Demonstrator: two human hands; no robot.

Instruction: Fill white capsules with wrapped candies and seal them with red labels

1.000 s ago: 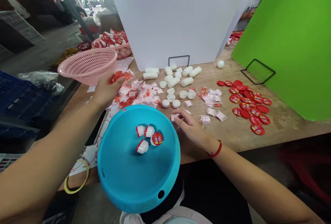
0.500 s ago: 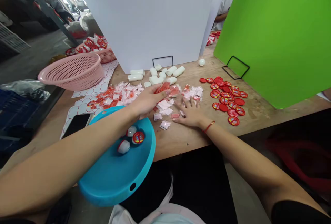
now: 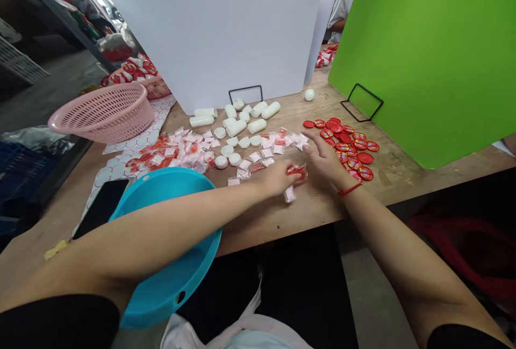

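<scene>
Pinching small red packets [image 3: 299, 173] in the left hand [image 3: 277, 178], maybe to stop drops, with the right hand [image 3: 328, 165] wide near red lids [image 3: 365, 158], bunched maybe for easy reach.

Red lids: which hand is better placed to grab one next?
Right, I'd say: the right hand looks open beside the red lids; the left hand is farther off, gripping red packets.

turquoise basin [image 3: 161, 290], pale pink basket [image 3: 100, 109], bright green panel [image 3: 427, 58], glossy red discs [image 3: 366, 158], white cups [image 3: 221, 162], red wristband [image 3: 350, 190]
</scene>
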